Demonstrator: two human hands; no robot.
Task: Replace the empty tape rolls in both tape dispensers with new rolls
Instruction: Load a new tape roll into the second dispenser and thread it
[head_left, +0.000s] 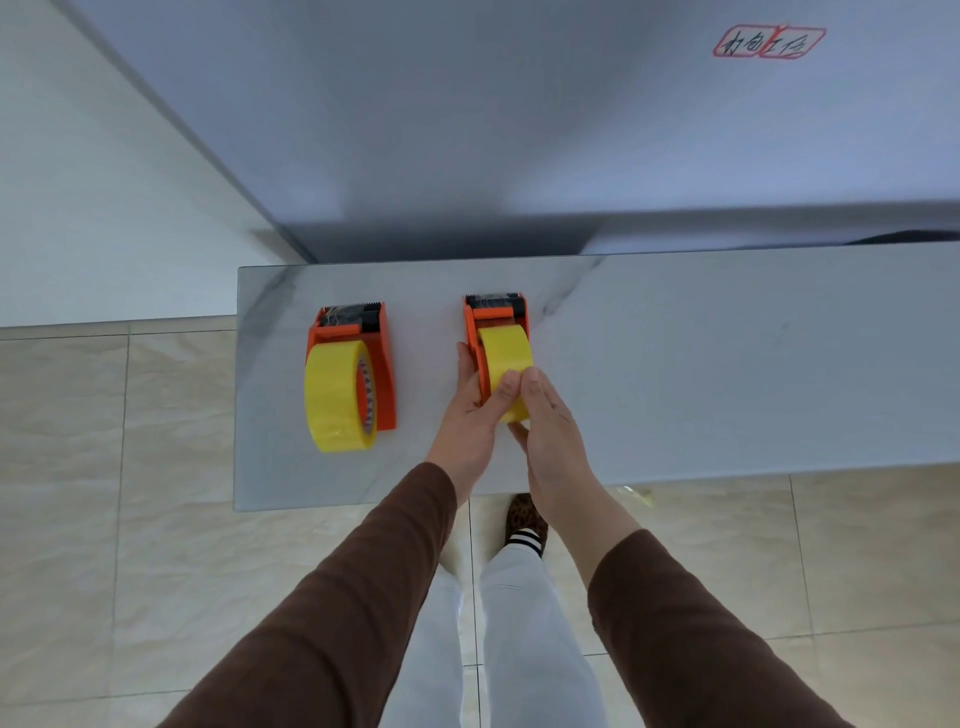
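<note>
Two orange tape dispensers stand on a grey marble-look table. The left dispenser carries a full yellow tape roll and nobody touches it. The right dispenser holds another yellow roll. My left hand grips this dispenser's left side, with the thumb on the roll. My right hand pinches the near edge of the same roll between thumb and fingers. Both dispensers point their toothed cutters away from me.
The table's left edge lies close beside the left dispenser, and its near edge runs just under my wrists. A scrap of yellow tape shows at the near edge on the right. Beige floor tiles and my feet are below. A labelled grey wall stands behind.
</note>
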